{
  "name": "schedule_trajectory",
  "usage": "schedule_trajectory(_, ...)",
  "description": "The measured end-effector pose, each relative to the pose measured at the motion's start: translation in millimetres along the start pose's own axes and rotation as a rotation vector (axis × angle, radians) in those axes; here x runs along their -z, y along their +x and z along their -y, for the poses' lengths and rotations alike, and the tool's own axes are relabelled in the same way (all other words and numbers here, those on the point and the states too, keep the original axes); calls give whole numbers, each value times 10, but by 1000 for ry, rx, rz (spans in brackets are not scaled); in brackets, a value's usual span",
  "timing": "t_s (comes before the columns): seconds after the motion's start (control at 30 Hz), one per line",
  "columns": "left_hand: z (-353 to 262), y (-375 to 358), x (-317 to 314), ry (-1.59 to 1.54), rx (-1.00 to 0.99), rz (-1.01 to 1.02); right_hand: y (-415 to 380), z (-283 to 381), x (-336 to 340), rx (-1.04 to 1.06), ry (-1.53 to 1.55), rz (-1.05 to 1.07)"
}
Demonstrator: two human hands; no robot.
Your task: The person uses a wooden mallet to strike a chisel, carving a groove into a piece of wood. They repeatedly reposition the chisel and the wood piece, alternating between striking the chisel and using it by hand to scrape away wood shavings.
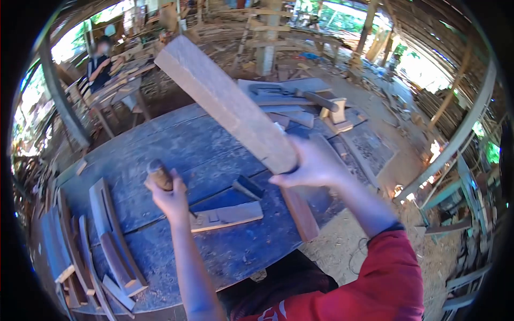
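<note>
My left hand [170,197] is closed around the wooden handle of a chisel [161,181], held upright over the table. Its blade shows below the fist, reaching the end of a light wood piece [230,216] that has a small rectangular outline on its face. My right hand [311,165] grips the near end of a long, thick wooden block [227,107], raised at a slant above the table. Just behind the light piece sits a short dark block [248,187]. Under my right forearm lies a reddish-brown wood strip [300,214].
Curved wood pieces [110,230] lie along the left of the dark worktable [139,144]. At the far right are a clamp [267,90], a hammer-like tool [324,101] and several boards. Another person [100,67] sits at a bench in the back left. Lumber [460,214] is heaped at right.
</note>
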State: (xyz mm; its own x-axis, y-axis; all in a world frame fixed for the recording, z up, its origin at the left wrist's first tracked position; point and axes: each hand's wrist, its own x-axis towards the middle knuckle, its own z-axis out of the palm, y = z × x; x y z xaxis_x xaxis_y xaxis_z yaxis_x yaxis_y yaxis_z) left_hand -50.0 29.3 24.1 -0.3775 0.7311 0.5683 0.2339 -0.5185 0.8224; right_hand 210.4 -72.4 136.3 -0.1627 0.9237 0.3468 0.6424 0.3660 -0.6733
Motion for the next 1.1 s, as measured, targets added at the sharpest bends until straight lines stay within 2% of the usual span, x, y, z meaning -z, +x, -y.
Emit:
schedule_trajectory(0.13,-100,-14,-13,73,-14,23,1,-141,-500,-410,500,145)
schedule_trajectory(0.23,-72,-42,-31,58,28,44,88,-311,-1026,-360,629,82)
schedule_trajectory(0.3,-36,-37,-37,83,22,51,163,-438,-1330,-337,922,136)
schedule_trajectory(0.4,-63,-34,-63,60,-47,21,247,-486,-1664,-422,1053,149)
schedule_trajectory(0.5,-80,-34,-38,47,77,51,316,-556,-1890,-420,1088,126)
schedule_trajectory(0.57,-11,-31,-51,-4,-36,-5,349,-577,-2020,-416,1140,86)
schedule_trajectory(0.73,-46,-16,6,-35,25,5,331,-714,-2226,-457,1104,35)
schedule_trajectory(0.87,-78,33,47,-1,-19,-57,285,-777,-2269,-450,1230,33)
schedule_trajectory(0.93,-58,62,92,3,12,-76,291,-808,-2262,-461,1293,19)
schedule_trajectory(1.0,22,84,137,-118,179,-98,302,-827,-2274,-473,1310,29)
schedule_trajectory(1.1,241,138,220,-105,165,-150,305,-797,-2251,-484,1304,58)
